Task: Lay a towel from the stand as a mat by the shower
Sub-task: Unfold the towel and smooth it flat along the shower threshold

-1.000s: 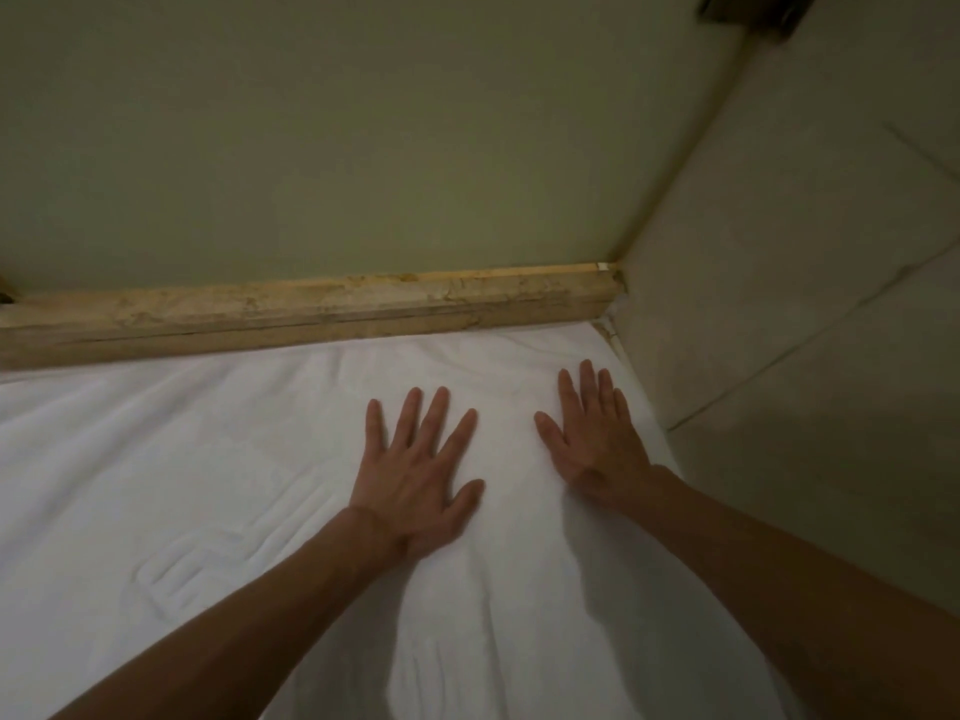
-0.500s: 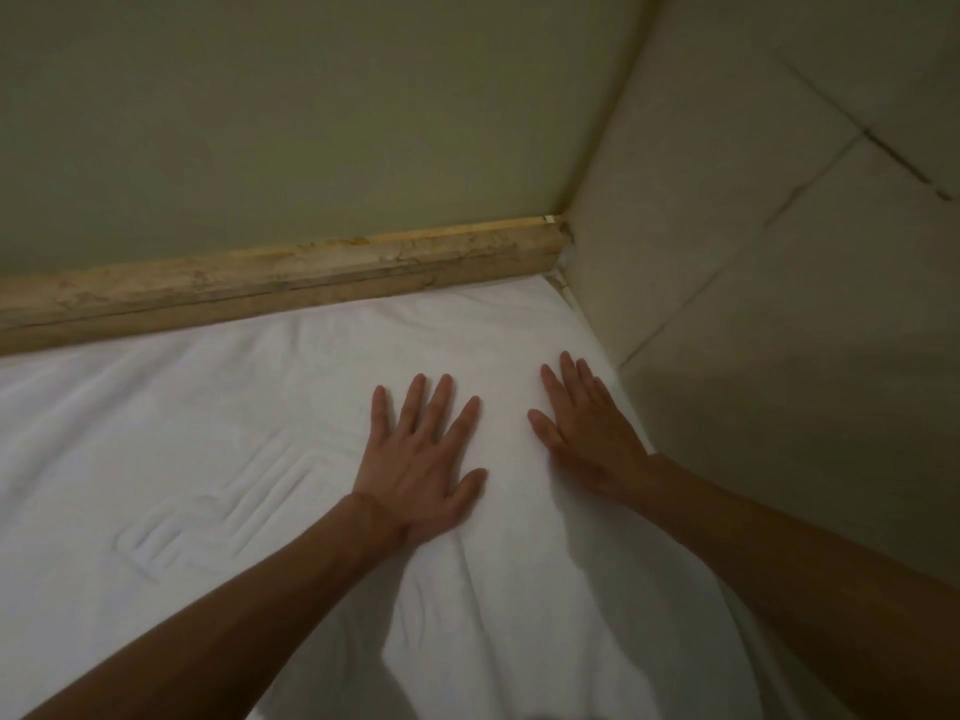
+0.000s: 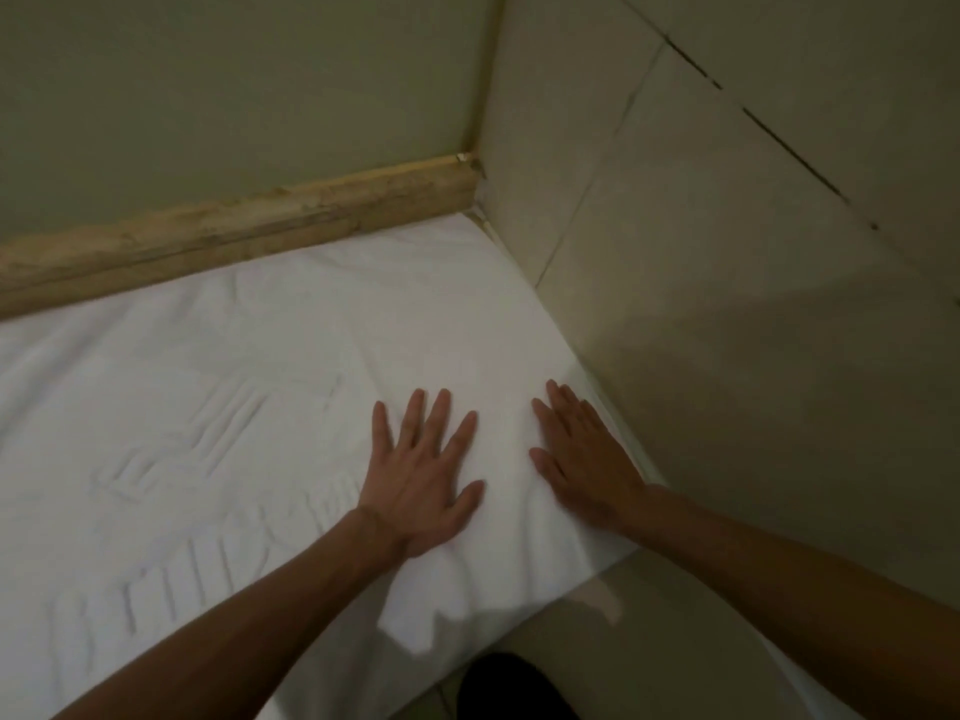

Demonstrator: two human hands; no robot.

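Towel (image 3: 260,356): white, spread flat on the floor (image 3: 654,646), with its far edge along a worn stone kerb (image 3: 234,231) and its right edge running close beside the tiled wall (image 3: 727,262). Its near right corner lies on the bare floor. Both hands rest palm-down on it near that wall side. The left hand (image 3: 421,475) has its fingers (image 3: 439,418) straight and spread apart. The right hand (image 3: 582,459) has its fingers (image 3: 563,407) straight and held close together, just beside the towel's right edge. Neither hand grips anything.

The step in hand looks like smoothing, and the laying itself seems nearly done. To do it well, the palms should stay flat and press lightly, sweeping from the middle out toward the edges, so that the soft creases around the left wrist are pushed out and not bunched up. One hand would best hold the cloth in place while the other slides, or the whole towel may creep away from the kerb. The near edge looks slightly rumpled and probably needs a last tug straight.

The floor is pale and smooth, with a faint sheen, so the cloth could slip on it. An embossed pattern (image 3: 197,449) shows in the towel to the left. Above the kerb rises a plain greenish panel (image 3: 234,85); whether it is glass or wall I cannot tell. The light is dim. A dark shape (image 3: 514,688) sits at the bottom edge, unclear.
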